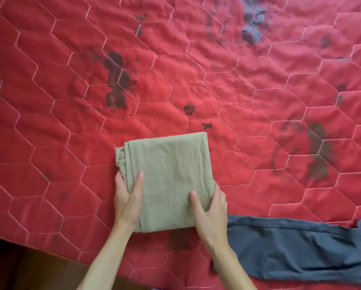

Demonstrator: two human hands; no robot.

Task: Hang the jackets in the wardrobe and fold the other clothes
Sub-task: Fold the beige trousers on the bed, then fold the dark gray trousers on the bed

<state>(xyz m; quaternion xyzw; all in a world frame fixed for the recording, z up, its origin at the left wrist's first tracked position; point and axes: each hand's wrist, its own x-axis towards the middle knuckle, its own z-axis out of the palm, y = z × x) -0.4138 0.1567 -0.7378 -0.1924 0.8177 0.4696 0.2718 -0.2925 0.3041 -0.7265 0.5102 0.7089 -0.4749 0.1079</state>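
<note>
Gripping: left hand (127, 198), right hand (212, 208) pinch khaki cloth (171, 168) sides
Axis: away from body
Nearby: grey garment (300, 248) beside right hand

Khaki-green cloth (171, 174), slate-blue garment (300, 248), and a red quilt (50, 101) with pale hexagon stitching and dark blotches, perhaps stains.

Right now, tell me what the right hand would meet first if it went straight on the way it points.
The right hand grips the folded beige cloth, so it would likely push into that first; beyond the cloth, only red quilt shows.
</note>
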